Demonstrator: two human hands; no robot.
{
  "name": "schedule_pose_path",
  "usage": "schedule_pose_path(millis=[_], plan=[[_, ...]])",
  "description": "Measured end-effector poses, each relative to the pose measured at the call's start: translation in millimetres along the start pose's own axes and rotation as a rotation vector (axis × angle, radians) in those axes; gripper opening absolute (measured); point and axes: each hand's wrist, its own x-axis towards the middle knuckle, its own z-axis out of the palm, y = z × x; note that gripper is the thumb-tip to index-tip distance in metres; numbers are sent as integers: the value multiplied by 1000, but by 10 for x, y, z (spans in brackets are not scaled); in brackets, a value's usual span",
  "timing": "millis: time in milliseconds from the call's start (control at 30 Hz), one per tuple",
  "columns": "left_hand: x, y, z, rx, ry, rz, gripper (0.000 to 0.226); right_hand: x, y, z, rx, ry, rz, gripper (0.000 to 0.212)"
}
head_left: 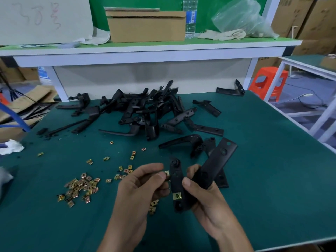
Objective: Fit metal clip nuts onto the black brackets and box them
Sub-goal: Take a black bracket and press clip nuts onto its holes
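Head view: black bracket (177, 184), fitted clip nut (177, 195) on it, gripped steady in curled right hand (205, 197); left hand (145, 180), just left of bracket, pinches second nut (167, 173) at its edge, apparently for fitting; spare nuts (81, 186) farther left.

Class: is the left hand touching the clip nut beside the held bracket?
Touching. The head view shows the left hand pinching the clip nut between thumb and fingers.

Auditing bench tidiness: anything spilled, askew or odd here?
Yes. Loose clip nuts are strewn across the green mat, some well beyond the main pile, with no tray in view. The brackets lie in a tangled heap, a lone bracket sits apart at the far right corner, and black crumbs litter the mat's left side.
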Motion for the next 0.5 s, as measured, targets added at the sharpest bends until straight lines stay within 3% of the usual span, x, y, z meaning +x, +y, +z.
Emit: schedule_pose_path(millis=[367,500], plan=[[0,-61,-29,206,-92,59,22,-116,-25,-48,-89,42,-5,42],[33,-120,-85,249,-308,-33,33,-336,-99,-95,-43,80,6,37]])
